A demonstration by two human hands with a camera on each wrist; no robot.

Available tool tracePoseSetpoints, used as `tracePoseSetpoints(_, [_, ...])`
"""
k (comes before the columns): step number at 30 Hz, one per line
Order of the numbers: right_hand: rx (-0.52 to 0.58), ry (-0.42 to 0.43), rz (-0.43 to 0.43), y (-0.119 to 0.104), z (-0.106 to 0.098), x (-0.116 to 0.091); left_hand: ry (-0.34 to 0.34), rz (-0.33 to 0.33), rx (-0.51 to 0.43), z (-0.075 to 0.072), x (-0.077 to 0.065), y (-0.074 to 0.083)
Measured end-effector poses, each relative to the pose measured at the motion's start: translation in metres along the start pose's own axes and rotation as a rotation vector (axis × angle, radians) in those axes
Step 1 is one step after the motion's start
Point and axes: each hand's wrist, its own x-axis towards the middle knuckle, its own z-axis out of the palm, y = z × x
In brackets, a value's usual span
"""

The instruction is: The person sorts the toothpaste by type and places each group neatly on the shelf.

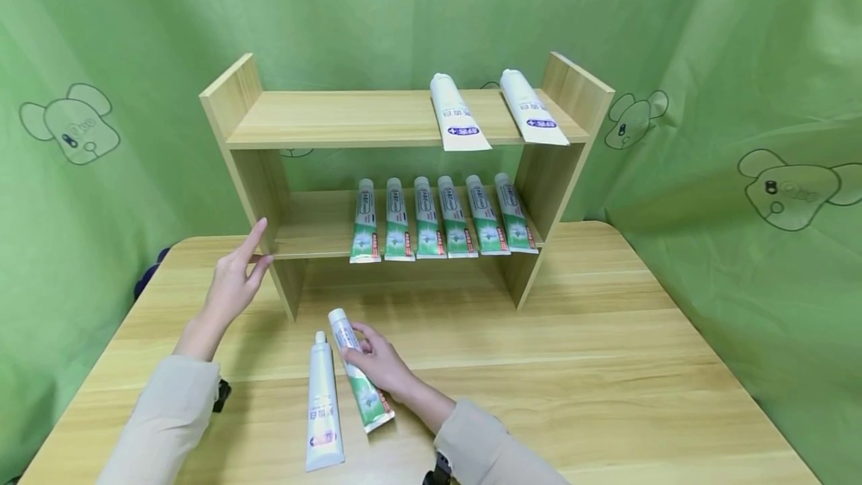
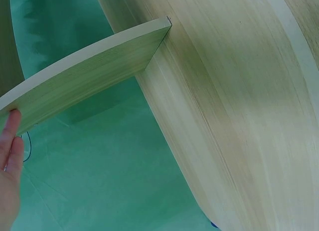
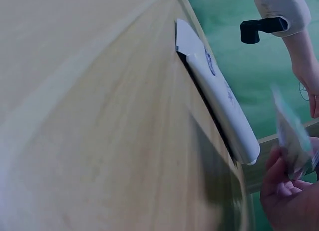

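Note:
My right hand (image 1: 382, 362) grips a white-and-green toothpaste tube (image 1: 369, 400) by its upper half, its cap pointing toward the rack. In the right wrist view that tube (image 3: 290, 133) is raised off the table and blurred. Just left of it, a white toothpaste tube (image 1: 323, 414) lies on the wooden table. My left hand (image 1: 229, 283) is at the left side of the two-tier wooden rack (image 1: 316, 120), index finger extended. In the left wrist view, fingertips touch a board (image 2: 89, 74) of the rack.
Several white-and-green tubes (image 1: 426, 219) lie in a row on the rack's lower shelf, toward the right. Two white tubes (image 1: 458, 112) lie at the right of the upper shelf. A green curtain (image 1: 377, 13) hangs behind the table (image 1: 606, 365).

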Motion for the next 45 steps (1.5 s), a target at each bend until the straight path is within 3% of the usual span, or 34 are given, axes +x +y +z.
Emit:
tracePoseSetpoints(4, [0.05, -0.002, -0.002, -0.002, 0.0, 0.0, -0.002, 0.0, 0.002, 0.0, 0.0, 0.0])
tracePoseSetpoints(11, [0.056, -0.009, -0.018, -0.037, -0.001, -0.018, 0.0, -0.001, 0.002, 0.0, 0.0, 0.001])
tracePoseSetpoints(19, [0.158, -0.011, 0.005, -0.026, -0.002, -0.008, -0.007, -0.007, -0.004, -0.001, 0.0, 0.001])
tracePoseSetpoints(24, [0.259, 0.002, 0.011, -0.032, 0.001, -0.009, -0.006, -0.007, -0.005, -0.001, 0.0, 0.001])
tracePoseSetpoints(36, [0.379, 0.05, -0.056, -0.043, 0.003, -0.013, -0.006, 0.0, -0.015, -0.001, 0.001, 0.001])
tracePoseSetpoints(40, [0.406, 0.024, -0.058, -0.044, 0.001, -0.014, -0.009, -0.009, -0.02, -0.001, 0.001, 0.001])
tracePoseSetpoints(45, [0.39, -0.107, -0.055, -0.047, -0.002, -0.015, -0.006, -0.014, -0.016, 0.0, 0.001, 0.001])
